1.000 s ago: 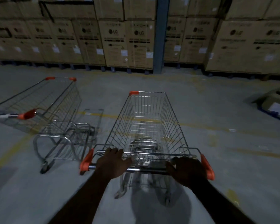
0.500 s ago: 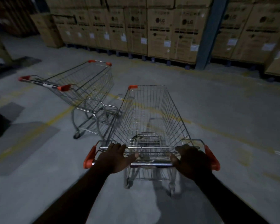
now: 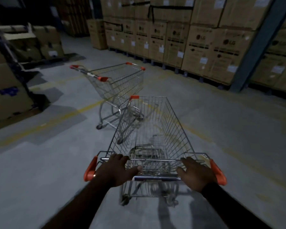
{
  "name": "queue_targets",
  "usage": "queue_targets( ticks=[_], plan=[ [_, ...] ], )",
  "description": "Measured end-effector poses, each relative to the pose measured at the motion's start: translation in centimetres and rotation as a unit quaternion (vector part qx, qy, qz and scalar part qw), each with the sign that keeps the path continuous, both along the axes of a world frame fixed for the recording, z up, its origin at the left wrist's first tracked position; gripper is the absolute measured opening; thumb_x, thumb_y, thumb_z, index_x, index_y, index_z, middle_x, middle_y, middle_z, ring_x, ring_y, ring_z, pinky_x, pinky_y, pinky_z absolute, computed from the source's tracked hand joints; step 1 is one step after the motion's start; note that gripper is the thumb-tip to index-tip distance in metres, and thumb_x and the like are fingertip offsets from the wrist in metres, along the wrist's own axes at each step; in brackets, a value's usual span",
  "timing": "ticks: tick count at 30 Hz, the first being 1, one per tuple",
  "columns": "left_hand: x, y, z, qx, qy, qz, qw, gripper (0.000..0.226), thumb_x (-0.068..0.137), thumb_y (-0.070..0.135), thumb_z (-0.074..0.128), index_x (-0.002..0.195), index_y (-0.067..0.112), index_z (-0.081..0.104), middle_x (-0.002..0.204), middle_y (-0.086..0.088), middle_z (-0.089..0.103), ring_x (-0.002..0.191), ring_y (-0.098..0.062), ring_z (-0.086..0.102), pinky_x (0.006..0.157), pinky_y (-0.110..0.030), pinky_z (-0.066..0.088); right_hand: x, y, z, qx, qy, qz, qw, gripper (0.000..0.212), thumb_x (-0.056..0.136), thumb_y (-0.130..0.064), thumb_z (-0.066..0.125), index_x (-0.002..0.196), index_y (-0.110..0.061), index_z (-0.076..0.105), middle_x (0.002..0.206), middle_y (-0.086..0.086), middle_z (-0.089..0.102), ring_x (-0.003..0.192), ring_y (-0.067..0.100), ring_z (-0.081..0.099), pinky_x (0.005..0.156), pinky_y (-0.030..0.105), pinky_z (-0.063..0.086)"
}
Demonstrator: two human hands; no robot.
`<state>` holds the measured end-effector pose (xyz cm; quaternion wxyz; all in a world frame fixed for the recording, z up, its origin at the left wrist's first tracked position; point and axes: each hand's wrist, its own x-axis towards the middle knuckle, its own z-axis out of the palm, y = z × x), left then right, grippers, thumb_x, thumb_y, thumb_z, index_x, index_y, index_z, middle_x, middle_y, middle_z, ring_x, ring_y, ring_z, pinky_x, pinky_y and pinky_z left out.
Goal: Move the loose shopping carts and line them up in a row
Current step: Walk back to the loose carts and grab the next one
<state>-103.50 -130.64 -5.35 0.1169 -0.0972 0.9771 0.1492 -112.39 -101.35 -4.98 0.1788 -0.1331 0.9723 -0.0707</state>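
A wire shopping cart (image 3: 155, 128) with orange corner caps stands right in front of me, its basket empty. My left hand (image 3: 116, 172) grips the left part of its handle bar and my right hand (image 3: 196, 174) grips the right part. A second empty cart (image 3: 120, 83) stands ahead and to the left, its handle toward the left and its basket pointing right. The front left corner of my cart is close to the second cart's lower frame; whether they touch I cannot tell.
Stacked cardboard boxes (image 3: 196, 47) on pallets line the far wall behind a blue steel post (image 3: 257, 52). More boxes (image 3: 8, 90) stand at the left. Yellow lines (image 3: 45, 123) run across the grey concrete floor, with open floor to the right.
My view has swung left with the cart in my hands. The second cart now appears farther ahead and nearer the centre, and the boxes at the left have come into view.
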Motion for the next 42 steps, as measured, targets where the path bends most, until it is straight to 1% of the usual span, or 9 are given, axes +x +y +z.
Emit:
queue_targets(
  ticks=[3,9,19,22,26,29,33,38,42],
  plan=[
    [3.6,0.9,0.1,-0.004,0.011,0.032,0.999,0.122,0.063,0.101,0.009,0.147,0.022,0.048,0.147,-0.005,0.050,0.142,-0.022,0.035,0.113,-0.043,0.034,1.8,0.1,0.3,-0.003,0.014,0.026,1.000,0.065,0.099,-0.060,0.034,0.158,-0.034,0.027,0.167,-0.008,0.021,0.149,0.018,0.032,0.118,0.036,0.029],
    [10.6,3.4,0.3,-0.006,0.007,0.111,0.994,0.092,0.085,0.086,0.034,0.146,0.020,0.050,0.147,-0.007,0.050,0.142,-0.023,0.036,0.111,-0.044,0.034,4.3,0.2,0.7,0.003,0.009,0.110,0.994,0.065,0.100,-0.060,0.036,0.158,-0.032,0.028,0.167,-0.006,0.023,0.149,0.018,0.031,0.118,0.035,0.029],
    [18.9,8.5,1.4,-0.014,-0.014,0.285,0.958,0.086,0.090,0.081,0.037,0.152,0.022,0.044,0.158,-0.006,0.040,0.148,-0.024,0.030,0.115,-0.043,0.029,6.2,-1.1,1.2,-0.015,0.004,0.266,0.964,0.066,0.098,-0.063,0.036,0.155,-0.029,0.034,0.162,0.000,0.034,0.145,0.025,0.038,0.114,0.041,0.035],
    [21.5,9.1,0.7,-0.014,-0.020,0.342,0.939,0.097,0.082,0.090,0.034,0.151,0.023,0.046,0.158,-0.006,0.041,0.148,-0.025,0.031,0.119,-0.048,0.027,6.8,-2.2,1.1,-0.015,0.005,0.318,0.948,0.066,0.097,-0.063,0.038,0.152,-0.027,0.040,0.160,0.003,0.038,0.142,0.029,0.041,0.114,0.042,0.035],
    [25.7,10.7,-0.2,-0.016,-0.019,0.401,0.916,0.128,0.058,0.106,0.011,0.150,0.025,0.046,0.157,-0.006,0.043,0.148,-0.026,0.032,0.118,-0.050,0.030,8.6,-3.5,0.3,-0.025,0.010,0.376,0.926,0.065,0.096,-0.061,0.039,0.150,-0.024,0.043,0.156,0.003,0.043,0.139,0.029,0.044,0.111,0.043,0.037],
    [28.5,11.9,-0.2,-0.017,-0.016,0.452,0.892,0.109,0.072,0.098,0.025,0.150,0.025,0.047,0.156,-0.004,0.044,0.147,-0.024,0.033,0.117,-0.049,0.032,10.0,-4.9,0.4,-0.029,0.014,0.423,0.905,0.065,0.095,-0.063,0.037,0.148,-0.026,0.045,0.154,0.002,0.045,0.136,0.028,0.047,0.108,0.044,0.040],
    [32.5,12.9,0.2,-0.009,-0.007,0.504,0.864,0.118,0.064,0.102,0.018,0.147,0.024,0.051,0.152,-0.004,0.048,0.145,-0.023,0.035,0.114,-0.048,0.035,12.6,-7.6,0.6,-0.032,0.019,0.482,0.875,0.064,0.094,-0.064,0.035,0.144,-0.028,0.048,0.149,0.000,0.049,0.132,0.026,0.051,0.104,0.043,0.043],
    [37.7,13.5,0.1,-0.013,-0.003,0.560,0.828,0.086,0.089,0.081,0.036,0.148,0.020,0.050,0.153,-0.006,0.046,0.146,-0.022,0.032,0.113,-0.042,0.031,17.3,-11.7,0.9,-0.029,0.018,0.550,0.835,0.064,0.094,-0.065,0.036,0.144,-0.028,0.049,0.151,-0.002,0.048,0.134,0.025,0.050,0.105,0.042,0.042],
    [42.8,13.5,0.1,-0.027,-0.001,0.603,0.797,0.083,0.090,0.081,0.036,0.147,0.023,0.051,0.152,-0.004,0.048,0.145,-0.021,0.033,0.111,-0.042,0.034,22.1,-15.1,1.2,-0.025,0.023,0.597,0.801,0.063,0.096,-0.064,0.036,0.146,-0.028,0.046,0.153,-0.002,0.046,0.134,0.024,0.049,0.103,0.039,0.041]
  ],
)
